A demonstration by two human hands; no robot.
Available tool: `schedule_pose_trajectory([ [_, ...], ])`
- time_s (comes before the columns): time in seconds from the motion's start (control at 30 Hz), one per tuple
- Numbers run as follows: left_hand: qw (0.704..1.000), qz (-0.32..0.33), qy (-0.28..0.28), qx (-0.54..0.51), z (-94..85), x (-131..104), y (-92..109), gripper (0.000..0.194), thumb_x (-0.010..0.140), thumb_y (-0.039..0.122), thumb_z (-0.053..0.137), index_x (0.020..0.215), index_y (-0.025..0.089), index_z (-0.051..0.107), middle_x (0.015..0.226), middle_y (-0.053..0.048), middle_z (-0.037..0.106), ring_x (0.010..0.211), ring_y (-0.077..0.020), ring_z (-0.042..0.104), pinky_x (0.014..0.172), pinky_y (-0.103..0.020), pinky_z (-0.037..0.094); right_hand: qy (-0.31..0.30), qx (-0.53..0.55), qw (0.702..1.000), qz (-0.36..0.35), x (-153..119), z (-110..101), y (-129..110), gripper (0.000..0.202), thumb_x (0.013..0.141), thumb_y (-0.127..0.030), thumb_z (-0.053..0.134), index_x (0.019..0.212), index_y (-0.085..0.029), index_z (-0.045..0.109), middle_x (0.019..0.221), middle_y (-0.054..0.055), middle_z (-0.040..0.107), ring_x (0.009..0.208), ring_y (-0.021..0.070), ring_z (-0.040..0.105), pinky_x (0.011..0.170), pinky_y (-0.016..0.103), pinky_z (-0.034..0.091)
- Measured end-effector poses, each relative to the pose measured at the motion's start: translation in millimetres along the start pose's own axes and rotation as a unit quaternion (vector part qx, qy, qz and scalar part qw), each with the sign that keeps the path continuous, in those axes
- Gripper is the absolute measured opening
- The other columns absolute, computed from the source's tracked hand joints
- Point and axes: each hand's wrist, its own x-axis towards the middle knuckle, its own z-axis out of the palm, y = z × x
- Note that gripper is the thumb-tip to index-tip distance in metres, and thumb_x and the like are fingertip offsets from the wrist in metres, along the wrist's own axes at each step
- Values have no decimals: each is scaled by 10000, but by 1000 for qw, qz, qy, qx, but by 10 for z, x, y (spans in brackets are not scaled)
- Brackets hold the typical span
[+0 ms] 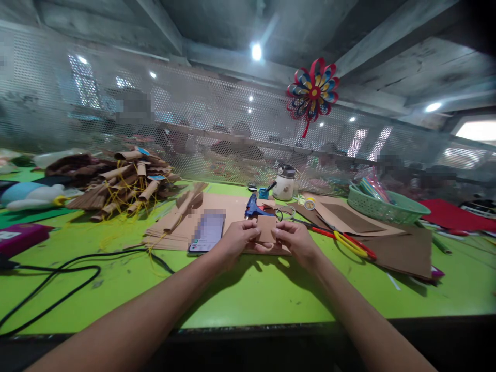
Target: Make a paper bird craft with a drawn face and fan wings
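Note:
Between my two hands is a small square piece of brown paper (267,229), raised a little above the table. My left hand (239,238) pinches its left edge with thumb and fingers. On the other side, my right hand (296,241) grips the right edge the same way. Just behind the piece lies a blue glue gun (253,206). A phone (208,231) with a lit screen rests left of my left hand, on a stack of brown paper sheets (232,203). Red-handled scissors (354,245) with some yellow on the grips lie right of my right hand.
Pleated brown paper pieces with yellow string (127,183) are heaped at the left. A black cable (58,269) crosses the table's left front. At the right stand a green basket (387,204) and large brown sheets (406,248). A white jar (284,187) sits near the perforated metal screen (217,113).

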Motion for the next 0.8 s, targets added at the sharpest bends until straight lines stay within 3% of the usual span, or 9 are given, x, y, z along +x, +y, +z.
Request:
schedule_pose_trajectory([
  [0.13, 998, -1, 5, 70, -22, 15, -32, 163, 949, 267, 596, 984, 111, 623, 828, -35, 674, 688, -140, 682, 562, -235, 549, 21, -30, 999, -12, -1, 32, -31, 249, 659, -384, 785, 739, -171, 686, 615, -13, 596, 534, 115, 486, 548, 276, 420],
  [0.27, 984, 17, 29, 173, -48, 56, -110, 190, 965, 302, 582, 914, 121, 610, 735, 11, 615, 601, -112, 622, 509, -220, 511, 71, -98, 992, -41, -22, 120, -71, 204, 661, -343, 754, 674, -189, 621, 557, -26, 561, 510, 119, 456, 515, 272, 374],
  [0.53, 925, 104, 84, 355, -46, 21, -161, 172, 924, 297, 630, 853, 140, 623, 792, 2, 605, 698, -137, 581, 688, -306, 505, 121, -204, 966, -101, -60, 244, 2, 202, 674, -259, 683, 604, -231, 495, 533, -50, 475, 508, 129, 420, 507, 274, 324],
  [0.67, 912, 123, 87, 382, 24, -29, -119, 142, 903, 264, 639, 822, 149, 619, 752, 13, 595, 689, -143, 563, 715, -318, 474, 120, -223, 960, -116, -80, 261, 29, 228, 694, -253, 675, 600, -236, 468, 521, -59, 452, 498, 122, 393, 502, 270, 304],
  [0.8, 923, 121, 90, 354, 57, -51, -109, 136, 879, 197, 604, 748, 164, 593, 678, 13, 581, 610, -143, 548, 617, -268, 426, 109, -218, 962, -124, -89, 283, 38, 263, 712, -288, 701, 610, -237, 464, 521, -66, 436, 490, 116, 372, 499, 269, 298],
])
